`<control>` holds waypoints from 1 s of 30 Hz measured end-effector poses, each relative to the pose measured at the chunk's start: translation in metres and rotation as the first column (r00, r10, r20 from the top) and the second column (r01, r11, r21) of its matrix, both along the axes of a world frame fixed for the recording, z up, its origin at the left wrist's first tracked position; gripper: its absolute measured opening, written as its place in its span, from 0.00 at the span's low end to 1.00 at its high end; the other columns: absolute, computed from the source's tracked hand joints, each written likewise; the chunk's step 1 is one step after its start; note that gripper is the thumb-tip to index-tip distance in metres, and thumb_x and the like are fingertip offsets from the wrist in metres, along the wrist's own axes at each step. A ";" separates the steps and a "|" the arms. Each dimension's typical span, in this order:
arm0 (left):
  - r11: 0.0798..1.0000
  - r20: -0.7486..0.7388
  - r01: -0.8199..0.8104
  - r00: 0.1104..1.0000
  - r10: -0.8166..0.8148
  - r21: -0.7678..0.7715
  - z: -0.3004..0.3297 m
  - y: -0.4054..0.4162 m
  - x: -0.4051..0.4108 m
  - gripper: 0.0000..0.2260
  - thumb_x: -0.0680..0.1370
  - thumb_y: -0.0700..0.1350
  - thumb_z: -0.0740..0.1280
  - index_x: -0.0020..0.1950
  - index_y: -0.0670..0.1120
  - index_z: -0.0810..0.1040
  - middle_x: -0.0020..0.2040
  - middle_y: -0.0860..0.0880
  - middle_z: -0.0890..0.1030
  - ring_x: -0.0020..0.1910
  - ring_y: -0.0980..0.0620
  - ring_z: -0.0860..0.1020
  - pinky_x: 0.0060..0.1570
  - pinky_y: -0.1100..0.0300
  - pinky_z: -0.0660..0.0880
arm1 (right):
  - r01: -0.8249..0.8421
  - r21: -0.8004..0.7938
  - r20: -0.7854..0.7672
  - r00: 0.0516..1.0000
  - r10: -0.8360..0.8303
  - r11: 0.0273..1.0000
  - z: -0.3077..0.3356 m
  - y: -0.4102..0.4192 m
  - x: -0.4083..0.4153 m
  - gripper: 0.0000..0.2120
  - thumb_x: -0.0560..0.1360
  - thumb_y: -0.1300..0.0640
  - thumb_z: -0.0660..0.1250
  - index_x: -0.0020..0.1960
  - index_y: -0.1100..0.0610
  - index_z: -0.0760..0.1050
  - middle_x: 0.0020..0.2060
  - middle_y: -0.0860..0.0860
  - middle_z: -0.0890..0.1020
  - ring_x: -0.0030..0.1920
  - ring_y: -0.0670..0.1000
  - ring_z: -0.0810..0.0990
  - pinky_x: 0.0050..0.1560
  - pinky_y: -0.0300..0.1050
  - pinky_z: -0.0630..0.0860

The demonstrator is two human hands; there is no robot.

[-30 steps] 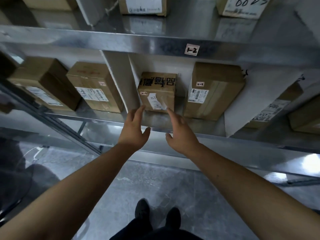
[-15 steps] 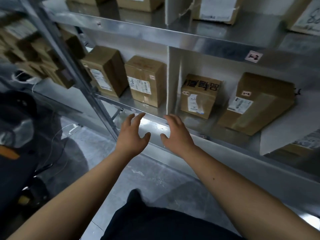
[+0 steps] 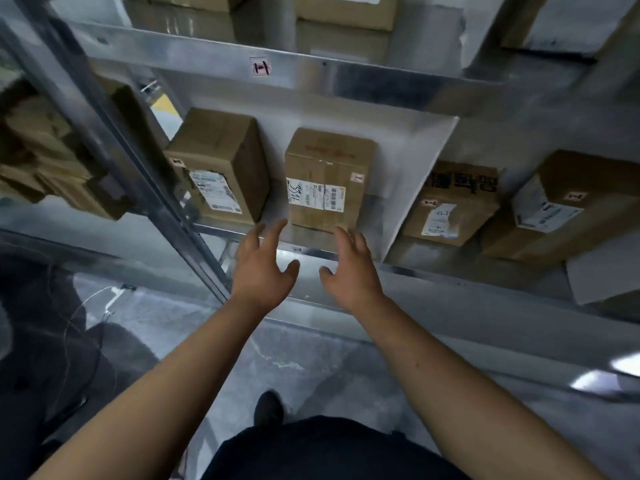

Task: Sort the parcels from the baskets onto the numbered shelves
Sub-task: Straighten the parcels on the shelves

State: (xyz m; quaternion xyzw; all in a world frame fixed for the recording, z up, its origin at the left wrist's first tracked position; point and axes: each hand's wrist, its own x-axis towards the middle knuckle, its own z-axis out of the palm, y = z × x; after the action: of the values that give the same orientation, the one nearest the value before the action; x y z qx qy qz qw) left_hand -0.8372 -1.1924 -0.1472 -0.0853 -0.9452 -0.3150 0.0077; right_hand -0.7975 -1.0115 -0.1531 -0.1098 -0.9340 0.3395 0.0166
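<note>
- Both hands are empty, reaching toward the shelf with fingers spread and loosely bent. The left hand (image 3: 261, 268) and the right hand (image 3: 349, 268) hang side by side, palms half turned to each other, with a gap between the thumbs.
- Neither hand touches anything. The fingertips end just below the front of the middle parcel (image 3: 329, 178), over the shelf edge (image 3: 308, 251).
- The middle parcel is a brown carton standing on the metal shelf, with a white label (image 3: 315, 195) bearing a barcode and handwritten digits on its front face, and a small pink sticker near its right edge.
- Just to its left stands a second carton (image 3: 221, 168), turned a little, with a white shipping label on the face toward the camera. The 2 boxes stand close but apart.
- A white divider panel (image 3: 415, 181) leans at the right of this bay. Beyond it sit 2 more cartons: one with dark printed characters (image 3: 453, 202) and one further right (image 3: 568, 202).
- On the beam above the bay is a small tag (image 3: 260, 66) with handwritten marks; the writing is too blurred to be sure of.
- More cartons stand on the shelf above (image 3: 346, 12).
- A slanted metal upright (image 3: 145, 161) runs along the left of the bay.
- Below are the grey floor (image 3: 294, 355), a dark shoe (image 3: 268, 408) and dark clothing.
</note>
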 end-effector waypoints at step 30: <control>0.914 -0.203 0.352 0.928 -0.313 0.199 -0.069 0.029 -0.127 0.40 0.76 0.39 0.73 0.79 0.62 0.57 0.78 0.42 0.60 0.74 0.40 0.71 0.66 0.43 0.78 | 0.181 -0.020 -0.262 0.948 -0.180 0.983 -0.049 0.021 -0.077 0.47 0.74 0.63 0.76 0.84 0.57 0.52 0.78 0.60 0.63 0.76 0.53 0.60 0.69 0.21 0.49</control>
State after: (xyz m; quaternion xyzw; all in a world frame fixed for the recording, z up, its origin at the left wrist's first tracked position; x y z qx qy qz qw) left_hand -0.9642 -1.1630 -0.2162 -0.2700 -0.8694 -0.4115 0.0429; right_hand -0.8749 -0.9909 -0.2026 -0.1486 -0.9102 0.3463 0.1716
